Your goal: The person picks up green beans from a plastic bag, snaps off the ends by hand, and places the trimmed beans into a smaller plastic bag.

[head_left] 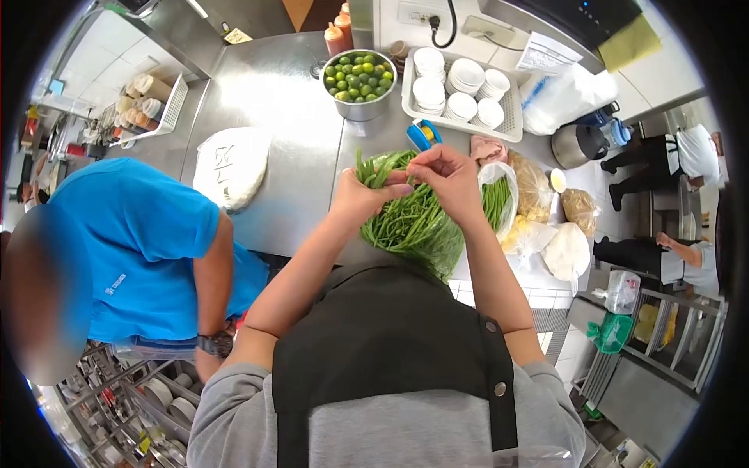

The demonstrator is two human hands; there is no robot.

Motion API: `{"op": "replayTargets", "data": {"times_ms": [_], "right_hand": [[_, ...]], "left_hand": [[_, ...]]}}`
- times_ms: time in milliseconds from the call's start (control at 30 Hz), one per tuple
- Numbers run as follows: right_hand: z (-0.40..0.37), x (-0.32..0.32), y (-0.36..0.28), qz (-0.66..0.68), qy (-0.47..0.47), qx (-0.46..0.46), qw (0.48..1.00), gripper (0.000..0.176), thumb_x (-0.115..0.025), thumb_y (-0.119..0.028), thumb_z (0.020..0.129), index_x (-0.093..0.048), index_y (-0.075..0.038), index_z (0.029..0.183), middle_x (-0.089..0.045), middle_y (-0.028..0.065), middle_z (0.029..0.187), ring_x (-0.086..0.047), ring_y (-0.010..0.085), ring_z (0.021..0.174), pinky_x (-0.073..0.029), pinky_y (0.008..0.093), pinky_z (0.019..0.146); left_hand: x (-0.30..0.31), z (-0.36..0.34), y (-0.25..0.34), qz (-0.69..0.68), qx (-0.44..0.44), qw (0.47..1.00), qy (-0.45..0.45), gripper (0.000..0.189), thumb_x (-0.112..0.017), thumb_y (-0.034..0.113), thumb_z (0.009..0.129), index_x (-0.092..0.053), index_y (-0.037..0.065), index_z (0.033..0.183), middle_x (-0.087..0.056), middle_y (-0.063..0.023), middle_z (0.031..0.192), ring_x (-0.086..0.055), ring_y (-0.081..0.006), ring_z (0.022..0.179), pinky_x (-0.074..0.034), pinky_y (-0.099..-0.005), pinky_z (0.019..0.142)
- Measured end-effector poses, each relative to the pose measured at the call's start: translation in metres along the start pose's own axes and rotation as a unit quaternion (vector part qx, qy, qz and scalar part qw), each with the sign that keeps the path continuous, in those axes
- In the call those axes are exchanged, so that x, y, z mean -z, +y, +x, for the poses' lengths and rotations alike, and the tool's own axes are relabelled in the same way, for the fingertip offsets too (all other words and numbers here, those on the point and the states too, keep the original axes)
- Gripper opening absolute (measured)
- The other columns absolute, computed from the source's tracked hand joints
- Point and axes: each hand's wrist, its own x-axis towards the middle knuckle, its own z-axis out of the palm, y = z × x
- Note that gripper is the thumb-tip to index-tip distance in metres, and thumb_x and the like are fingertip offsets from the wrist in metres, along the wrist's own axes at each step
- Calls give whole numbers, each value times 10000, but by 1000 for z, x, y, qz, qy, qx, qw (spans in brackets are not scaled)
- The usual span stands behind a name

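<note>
My left hand (365, 195) is closed around a small bunch of green beans (370, 168), their ends sticking up past the fingers. Beside it, my right hand (451, 178) pinches at a bean, thumb and forefinger together close to the left fingertips. Below both hands, a large heap of green beans (402, 230) lies in a clear plastic bag (446, 261) at the counter's front edge. More long beans (495, 201) stand in a white bag (511, 183) to the right. Just beyond my hands is a blue tape dispenser (424, 135).
A metal pot (363, 108) of limes and a white tray (513, 117) of stacked white cups stand at the back. Left are a marked white bag (230, 168) and a person in blue (148, 234). Several food bags (530, 187) and a kettle (576, 147) sit right.
</note>
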Motion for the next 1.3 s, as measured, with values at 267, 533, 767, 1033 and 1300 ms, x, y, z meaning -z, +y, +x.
{"op": "replayTargets", "data": {"times_ms": [267,533,767,1033,1300], "right_hand": [[2,-8,-4,-20,-41,-41,998,99,-752,-85,903,-722,7,925,-714,40,792,-626,72,659,-497,227,607],[-2,-8,6,-107,-25,-26,994,202,-774,-158,900,-636,-29,829,-567,-44,710,-479,31,633,-370,227,566],[-7,18,63,-442,45,36,895,326,-760,-251,914,-604,10,796,-600,157,726,-539,248,612,-450,390,614],[-26,-9,25,-24,-72,-70,995,280,-712,-307,947,-697,-29,923,-646,28,802,-557,122,708,-456,301,659],[-22,-31,32,-94,-29,2,995,179,-776,-163,879,-720,7,875,-645,21,812,-574,96,736,-468,275,684]], "left_hand": [[16,-2,-12,-16,-1,999,-46,159,-847,87,788,-762,14,901,-725,-11,737,-438,-15,523,-317,-214,466],[13,-6,-18,-5,-7,999,-45,152,-838,113,810,-746,26,893,-748,-44,782,-443,-16,516,-319,-211,460],[5,-8,-17,-22,2,1000,-12,171,-833,103,817,-733,13,922,-738,-49,776,-457,-28,514,-328,-215,462],[14,4,-26,-121,-65,985,104,215,-845,117,818,-718,1,947,-657,-3,690,-423,-36,511,-313,-221,477],[5,3,-25,-135,-41,984,111,190,-836,123,835,-697,19,913,-535,50,614,-411,-40,509,-276,-235,479]]}}
